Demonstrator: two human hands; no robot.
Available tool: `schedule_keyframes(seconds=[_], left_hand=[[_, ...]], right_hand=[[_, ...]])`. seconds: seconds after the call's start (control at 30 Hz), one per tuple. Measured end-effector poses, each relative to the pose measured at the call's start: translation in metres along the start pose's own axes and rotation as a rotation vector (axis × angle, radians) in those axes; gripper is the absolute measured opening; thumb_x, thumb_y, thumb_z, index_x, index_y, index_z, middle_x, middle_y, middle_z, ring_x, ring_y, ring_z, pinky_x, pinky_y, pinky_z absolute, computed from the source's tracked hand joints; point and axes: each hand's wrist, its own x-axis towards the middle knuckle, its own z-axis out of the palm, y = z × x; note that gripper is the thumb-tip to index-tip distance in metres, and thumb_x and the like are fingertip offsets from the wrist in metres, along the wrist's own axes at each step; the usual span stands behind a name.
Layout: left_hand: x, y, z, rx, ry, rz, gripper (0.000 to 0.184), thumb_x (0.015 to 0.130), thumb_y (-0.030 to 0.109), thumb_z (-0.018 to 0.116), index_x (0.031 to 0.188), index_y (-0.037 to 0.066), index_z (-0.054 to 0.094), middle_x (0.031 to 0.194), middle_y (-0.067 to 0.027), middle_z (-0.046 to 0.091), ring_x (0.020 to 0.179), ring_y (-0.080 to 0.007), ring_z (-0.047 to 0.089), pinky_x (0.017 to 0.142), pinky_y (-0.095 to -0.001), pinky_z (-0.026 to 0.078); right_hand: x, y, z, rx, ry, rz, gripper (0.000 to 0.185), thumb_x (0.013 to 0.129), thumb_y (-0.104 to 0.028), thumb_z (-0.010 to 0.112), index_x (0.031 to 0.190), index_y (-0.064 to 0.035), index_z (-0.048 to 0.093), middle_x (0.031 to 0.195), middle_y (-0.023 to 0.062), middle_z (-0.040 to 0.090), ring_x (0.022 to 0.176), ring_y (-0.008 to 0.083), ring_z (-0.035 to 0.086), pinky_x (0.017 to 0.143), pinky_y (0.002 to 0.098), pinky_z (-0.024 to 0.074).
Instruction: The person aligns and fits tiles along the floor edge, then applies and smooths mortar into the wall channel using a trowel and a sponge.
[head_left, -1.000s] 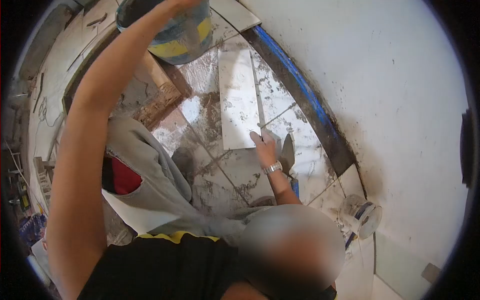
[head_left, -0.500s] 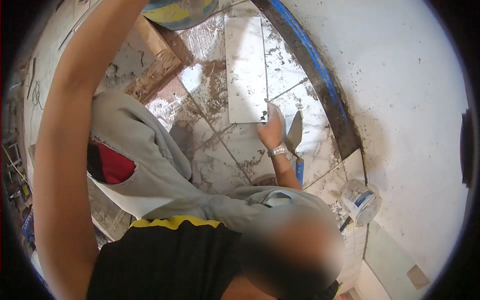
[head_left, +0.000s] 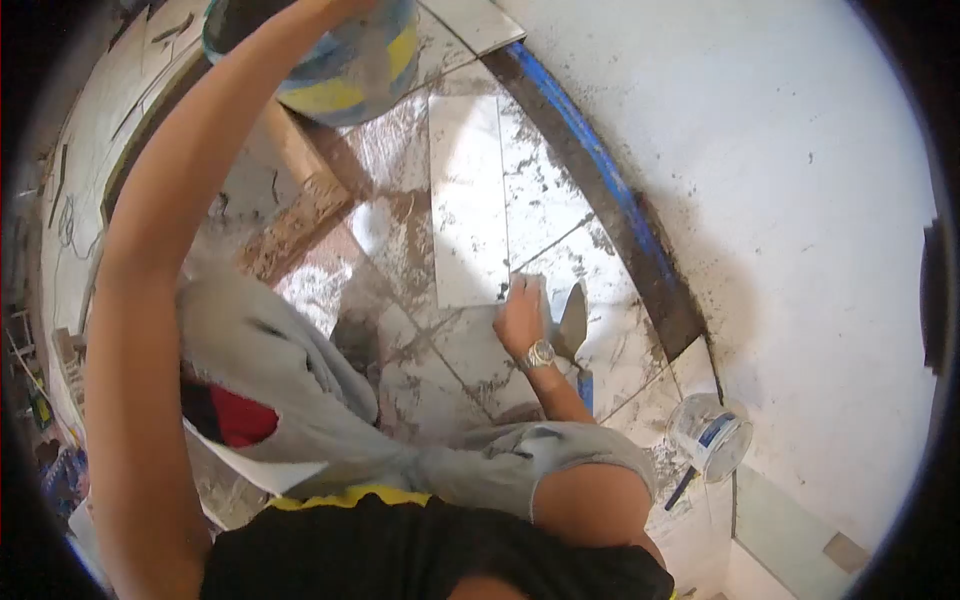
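Observation:
My right hand [head_left: 520,318], with a watch on its wrist, is at the lower right corner of a long white tile [head_left: 467,205]. Its fingers are curled together; anything between them is too small to make out. Just right of it, a trowel [head_left: 573,322] with a blue handle lies on the floor. My left arm reaches up across the left side to a blue and yellow bucket [head_left: 345,85]. The left hand [head_left: 352,4] is cut off by the top edge beside the bucket, its fingers hidden.
Mortar-smeared tiles [head_left: 465,355] cover the floor. A dark strip with a blue line [head_left: 610,180] follows the white wall [head_left: 790,250]. A clear tub [head_left: 708,437] lies at the lower right. Left of the long tile is a wooden frame [head_left: 300,200]. My bent knees are below.
The view shifted up, then back, bringing more of the bucket into sight again. My right hand has changed from spread thumb and finger to curled fingers, staying near the tile's corner.

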Motion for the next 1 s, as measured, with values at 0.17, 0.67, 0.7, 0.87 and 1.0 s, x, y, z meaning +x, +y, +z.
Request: schedule_keyframes(seconds=[0.17, 0.67, 0.7, 0.87, 1.0], left_hand=[[0.031, -0.058, 0.026, 0.173, 0.265, 0.210, 0.049, 0.093, 0.032, 0.059, 0.136, 0.011, 0.049, 0.112, -0.0223, 0.065, 0.101, -0.0351, 0.064, 0.088, -0.0418, 0.049], [0.025, -0.019, 0.011, 0.202, 0.037, -0.039, 0.043, 0.095, 0.014, 0.048, 0.133, -0.001, 0.037, 0.113, -0.0349, 0.057, 0.110, -0.0506, 0.054, 0.093, -0.0484, 0.042], [0.025, -0.020, 0.012, 0.202, 0.043, -0.033, 0.043, 0.095, 0.014, 0.048, 0.133, -0.001, 0.036, 0.114, -0.0346, 0.057, 0.111, -0.0510, 0.053, 0.094, -0.0483, 0.042], [0.025, -0.018, 0.011, 0.199, 0.041, 0.001, 0.042, 0.096, 0.014, 0.047, 0.133, -0.001, 0.036, 0.115, -0.0344, 0.057, 0.111, -0.0514, 0.053, 0.095, -0.0480, 0.041], [0.024, -0.015, 0.011, 0.180, 0.036, 0.003, 0.041, 0.095, 0.013, 0.046, 0.132, -0.003, 0.036, 0.112, -0.0354, 0.057, 0.109, -0.0521, 0.053, 0.094, -0.0481, 0.041]], right_hand=[[0.065, 0.002, -0.062, 0.091, -0.216, -0.253, 0.021, 0.081, -0.012, 0.061, 0.100, -0.0028, 0.064, 0.089, 0.0189, 0.063, 0.092, 0.0370, 0.061, 0.079, 0.0448, 0.0486], [0.490, -0.130, -0.103, -0.426, 0.177, -0.126, 0.078, 0.068, -0.052, 0.077, 0.125, -0.0041, 0.053, 0.130, 0.0202, 0.049, 0.127, 0.0377, 0.043, 0.101, 0.0503, 0.0396], [0.492, -0.134, -0.103, -0.458, 0.148, -0.096, 0.082, 0.066, -0.053, 0.079, 0.126, -0.0045, 0.052, 0.130, 0.0206, 0.049, 0.127, 0.0395, 0.043, 0.101, 0.0516, 0.0393], [0.509, -0.133, -0.104, -0.509, 0.076, -0.071, 0.088, 0.060, -0.054, 0.082, 0.126, -0.0059, 0.051, 0.129, 0.0229, 0.048, 0.125, 0.0422, 0.043, 0.097, 0.0574, 0.0392], [0.547, -0.113, -0.060, -0.499, 0.124, -0.011, 0.089, 0.055, -0.051, 0.084, 0.124, -0.0057, 0.051, 0.124, 0.0243, 0.049, 0.122, 0.0434, 0.045, 0.090, 0.0601, 0.0418]])
